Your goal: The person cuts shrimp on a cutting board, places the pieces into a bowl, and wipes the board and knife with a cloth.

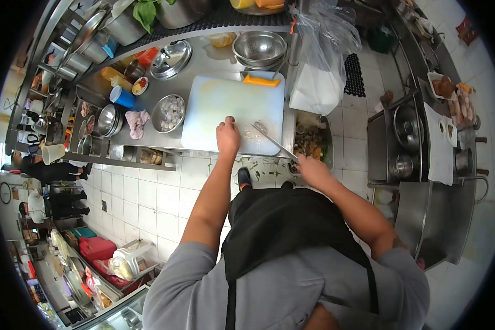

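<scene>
My right hand (313, 171) grips a kitchen knife (275, 143) by its handle. The blade slants up and left across the lower right corner of a white cutting board (225, 99). Finely chopped pale bits (254, 133) lie by the blade. Near the board's front edge is my left hand (228, 136), fingers curled in; whatever they may hold is hidden. Left of the board stands a metal bowl (157, 122) with chopped pale and purplish pieces. A second knife with a yellow handle (262, 81) lies at the board's far right corner.
A bin of food scraps (313, 146) stands below the board's right edge. Plastic bags (319, 71) hang beside the counter. Metal colanders (260, 48), a pot lid (170, 59), a blue cup (122, 97) and a pink cloth (137, 124) sit around the board. People (55, 203) stand far left.
</scene>
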A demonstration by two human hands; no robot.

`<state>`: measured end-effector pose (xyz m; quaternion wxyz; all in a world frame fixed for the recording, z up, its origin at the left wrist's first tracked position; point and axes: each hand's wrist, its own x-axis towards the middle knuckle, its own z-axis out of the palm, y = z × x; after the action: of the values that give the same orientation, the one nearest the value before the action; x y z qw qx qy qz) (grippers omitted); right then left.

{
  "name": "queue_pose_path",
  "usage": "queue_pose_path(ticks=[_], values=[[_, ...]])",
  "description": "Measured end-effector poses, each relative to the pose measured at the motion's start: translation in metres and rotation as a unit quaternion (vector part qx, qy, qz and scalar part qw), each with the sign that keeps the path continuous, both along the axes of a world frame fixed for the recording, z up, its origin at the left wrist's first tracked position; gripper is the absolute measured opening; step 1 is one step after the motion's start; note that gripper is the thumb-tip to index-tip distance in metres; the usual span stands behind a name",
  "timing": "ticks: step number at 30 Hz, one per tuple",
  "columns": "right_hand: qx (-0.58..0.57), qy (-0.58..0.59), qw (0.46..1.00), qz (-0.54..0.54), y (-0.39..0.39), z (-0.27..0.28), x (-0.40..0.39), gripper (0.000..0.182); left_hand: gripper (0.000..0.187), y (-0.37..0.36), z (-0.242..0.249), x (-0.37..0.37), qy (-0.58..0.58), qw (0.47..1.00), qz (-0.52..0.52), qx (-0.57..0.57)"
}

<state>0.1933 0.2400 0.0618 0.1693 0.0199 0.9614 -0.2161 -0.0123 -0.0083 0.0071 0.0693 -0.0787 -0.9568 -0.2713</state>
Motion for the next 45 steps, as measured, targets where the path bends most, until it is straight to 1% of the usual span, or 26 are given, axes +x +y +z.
queue_pose_path(ticks=[3, 4, 6, 7, 9, 11, 13, 15, 17, 18, 20, 21, 22, 23, 24, 25, 26, 28, 31, 33, 34, 35, 37, 40, 43, 45], values=[[-0.100, 0.023, 0.995, -0.007, 0.006, -0.003, -0.008, 0.026, 0.018, -0.009, 0.000, -0.009, -0.030, 0.997, 0.021, 0.066], [-0.128, 0.009, 0.991, -0.028, 0.008, 0.000, -0.009, 0.028, 0.018, -0.011, -0.002, -0.011, -0.041, 0.995, 0.026, 0.090], [-0.185, -0.023, 0.980, -0.070, 0.009, 0.008, -0.007, 0.032, 0.021, -0.001, -0.003, -0.006, -0.042, 0.998, 0.005, 0.055], [-0.185, -0.007, 0.979, -0.081, 0.009, 0.012, -0.005, 0.033, 0.024, 0.010, 0.002, -0.001, -0.042, 0.998, -0.005, 0.037], [-0.185, 0.024, 0.978, -0.095, 0.012, 0.016, -0.003, 0.035, 0.032, 0.036, 0.026, 0.010, -0.066, 0.994, -0.081, -0.035], [-0.184, 0.033, 0.977, -0.103, 0.018, 0.012, 0.001, 0.033, 0.037, 0.056, 0.038, 0.024, -0.084, 0.978, -0.109, -0.158], [-0.186, 0.061, 0.976, -0.100, 0.020, 0.006, 0.004, 0.032, 0.041, 0.065, 0.001, 0.021, -0.067, 0.968, -0.111, -0.216], [-0.199, 0.031, 0.968, -0.148, 0.024, -0.002, 0.009, 0.033, 0.047, 0.066, 0.010, 0.025, -0.132, 0.967, -0.113, -0.188], [-0.215, 0.022, 0.961, -0.172, 0.026, -0.005, 0.015, 0.033, 0.044, 0.057, 0.008, 0.025, -0.132, 0.978, -0.108, -0.119], [-0.218, 0.032, 0.959, -0.176, 0.029, -0.011, 0.019, 0.033, 0.042, 0.050, 0.009, 0.020, -0.130, 0.982, -0.108, -0.083], [-0.226, 0.051, 0.954, -0.190, 0.032, -0.023, 0.027, 0.032, 0.036, 0.026, 0.020, 0.002, -0.137, 0.989, -0.032, 0.048], [-0.230, 0.028, 0.950, -0.209, 0.031, -0.022, 0.029, 0.032, 0.033, 0.011, 0.027, -0.005, -0.140, 0.984, 0.003, 0.114], [-0.232, 0.003, 0.945, -0.230, 0.030, -0.012, 0.032, 0.032, 0.034, -0.010, 0.043, -0.016, -0.109, 0.983, 0.042, 0.139], [-0.235, -0.020, 0.939, -0.249, 0.027, -0.007, 0.032, 0.032, 0.036, -0.035, 0.046, -0.032, -0.072, 0.984, 0.063, 0.148], [-0.234, -0.007, 0.941, -0.245, 0.027, -0.015, 0.033, 0.030, 0.036, -0.060, 0.059, -0.048, -0.063, 0.983, 0.079, 0.151], [-0.232, 0.004, 0.942, -0.243, 0.028, -0.022, 0.036, 0.028, 0.037, -0.086, 0.068, -0.064, -0.038, 0.986, 0.110, 0.120], [-0.229, 0.016, 0.943, -0.242, 0.029, -0.028, 0.037, 0.026, 0.037, -0.115, 0.063, -0.087, 0.016, 0.989, 0.114, 0.092], [-0.225, 0.020, 0.943, -0.243, 0.024, -0.029, 0.032, 0.026, 0.040, -0.161, 0.078, -0.118, -0.001, 0.988, 0.144, 0.048], [-0.223, 0.026, 0.941, -0.252, 0.009, -0.024, 0.023, 0.025, 0.040, -0.214, 0.072, -0.157, 0.037, 0.989, 0.142, -0.013], [-0.218, 0.028, 0.942, -0.255, -0.004, -0.016, 0.013, 0.027, 0.039, -0.247, 0.071, -0.184, -0.136, 0.986, 0.091, -0.041], [-0.212, 0.028, 0.943, -0.255, -0.011, -0.008, 0.007, 0.028, 0.039, -0.257, 0.069, -0.195, -0.221, 0.972, 0.064, -0.055], [-0.206, 0.026, 0.945, -0.254, -0.018, -0.001, 0.003, 0.030, 0.038, -0.263, 0.061, -0.202, -0.196, 0.976, 0.090, -0.038], [-0.211, 0.009, 0.942, -0.261, -0.030, 0.008, -0.006, 0.025, 0.036, -0.271, 0.052, -0.214, -0.143, 0.979, 0.143, -0.002], [-0.205, 0.023, 0.947, -0.248, -0.039, -0.002, -0.016, 0.023, 0.030, -0.263, 0.038, -0.217, -0.090, 0.988, 0.088, -0.085], [-0.177, 0.025, 0.953, -0.243, -0.046, -0.011, -0.022, 0.027, 0.030, -0.249, 0.027, -0.215, -0.131, 0.980, 0.072, -0.133], [-0.174, 0.024, 0.952, -0.250, -0.055, -0.011, -0.030, 0.029, 0.035, -0.240, 0.024, -0.212, -0.182, 0.974, 0.050, -0.122]])
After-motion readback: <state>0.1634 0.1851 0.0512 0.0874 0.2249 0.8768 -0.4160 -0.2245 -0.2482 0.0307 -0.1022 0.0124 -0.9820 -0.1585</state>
